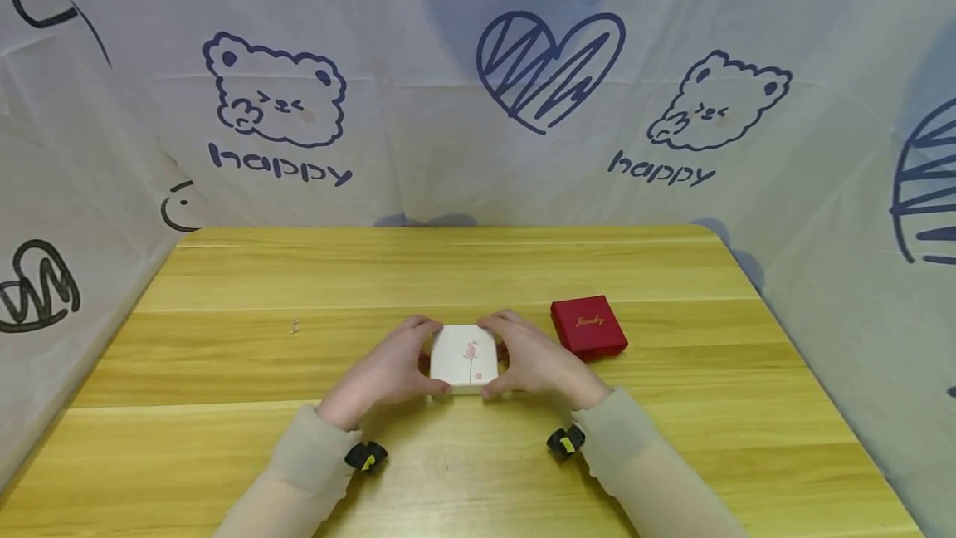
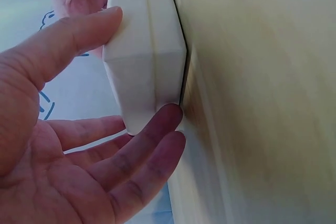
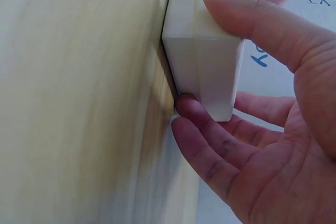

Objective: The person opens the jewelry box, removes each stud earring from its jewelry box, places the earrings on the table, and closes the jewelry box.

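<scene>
A small white box [image 1: 464, 355] with a pink flower printed on its lid lies on the wooden table, between both hands. My left hand [image 1: 394, 362] grips its left side, thumb at the near edge and fingers round the far corner. On the opposite side my right hand [image 1: 539, 359] holds it the same way. In the left wrist view a seam runs along the side of the white box [image 2: 137, 51], and the thumb presses that near face. The right wrist view has the white box [image 3: 202, 51] close against the tabletop, fingertips at its lower edge.
A red box [image 1: 589, 327] with gold "Jewelry" lettering sits just right of my right hand. Tiny shiny items [image 1: 295, 326], too small to make out, lie to the left on the wooden table [image 1: 224, 438]. A white printed cloth [image 1: 418, 148] hangs behind the table.
</scene>
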Demonstrator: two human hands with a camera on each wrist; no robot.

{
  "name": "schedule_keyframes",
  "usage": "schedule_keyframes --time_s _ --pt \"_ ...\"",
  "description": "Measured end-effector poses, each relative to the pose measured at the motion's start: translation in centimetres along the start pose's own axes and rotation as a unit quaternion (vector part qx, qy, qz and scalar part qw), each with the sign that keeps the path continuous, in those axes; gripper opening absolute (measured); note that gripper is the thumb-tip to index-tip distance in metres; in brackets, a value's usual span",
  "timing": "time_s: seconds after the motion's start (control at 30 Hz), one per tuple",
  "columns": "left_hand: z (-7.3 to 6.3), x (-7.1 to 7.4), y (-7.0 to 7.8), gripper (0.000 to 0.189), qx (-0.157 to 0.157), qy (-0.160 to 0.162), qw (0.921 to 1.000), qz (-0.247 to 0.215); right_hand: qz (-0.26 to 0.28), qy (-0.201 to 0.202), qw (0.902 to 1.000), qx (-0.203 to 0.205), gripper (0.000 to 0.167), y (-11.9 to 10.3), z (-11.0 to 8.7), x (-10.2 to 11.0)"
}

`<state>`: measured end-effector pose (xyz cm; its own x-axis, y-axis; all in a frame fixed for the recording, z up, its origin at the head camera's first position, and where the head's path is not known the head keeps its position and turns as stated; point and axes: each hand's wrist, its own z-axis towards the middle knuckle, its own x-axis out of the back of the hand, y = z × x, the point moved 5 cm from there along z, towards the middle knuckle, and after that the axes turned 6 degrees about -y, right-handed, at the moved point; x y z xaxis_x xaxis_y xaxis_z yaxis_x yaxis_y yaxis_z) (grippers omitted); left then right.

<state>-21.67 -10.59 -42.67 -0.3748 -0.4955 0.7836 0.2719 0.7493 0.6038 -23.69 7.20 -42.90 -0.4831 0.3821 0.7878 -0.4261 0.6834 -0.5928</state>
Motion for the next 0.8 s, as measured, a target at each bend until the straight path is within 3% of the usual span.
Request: schedule_keyframes --time_s 0.8 --pt "0.08 -0.15 -0.3 0.087 0.022 0.001 0.9996 -0.018 0.037 -0.008 0.9992 0.017 0.088 0.46 -0.09 -0.38"
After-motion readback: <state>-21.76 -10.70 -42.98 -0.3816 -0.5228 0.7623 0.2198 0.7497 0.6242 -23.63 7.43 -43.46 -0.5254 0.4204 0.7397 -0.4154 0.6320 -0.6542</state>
